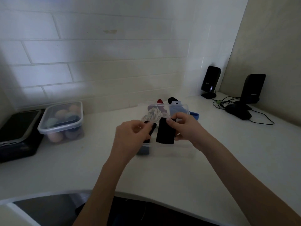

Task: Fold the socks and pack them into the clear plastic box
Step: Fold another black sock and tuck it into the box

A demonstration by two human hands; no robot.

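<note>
The fingers of the right hand are curled and pinch the top of a black sock. The sock looks folded into a short, flat strip and hangs over the clear plastic box. At 9 o'clock from it, the left hand pinches a thinner black piece with its fingers curled. I cannot tell if this is a second sock or a part of the same one. Both hands are held just above the near side of the box.

The box sits on the white worktop, right in the middle. Inside it, at 12 o'clock from the hands, I can see a white sock, something red and something blue. A dark blue sock lies in the near left corner. A blue thing lies just outside the box at 2 o'clock.

So I think some socks are packed already. The black one is folded but not yet put down. It still has to go in.

Far off at 9 o'clock is a closed box of balls. At 3 o'clock are two black speakers.
</note>
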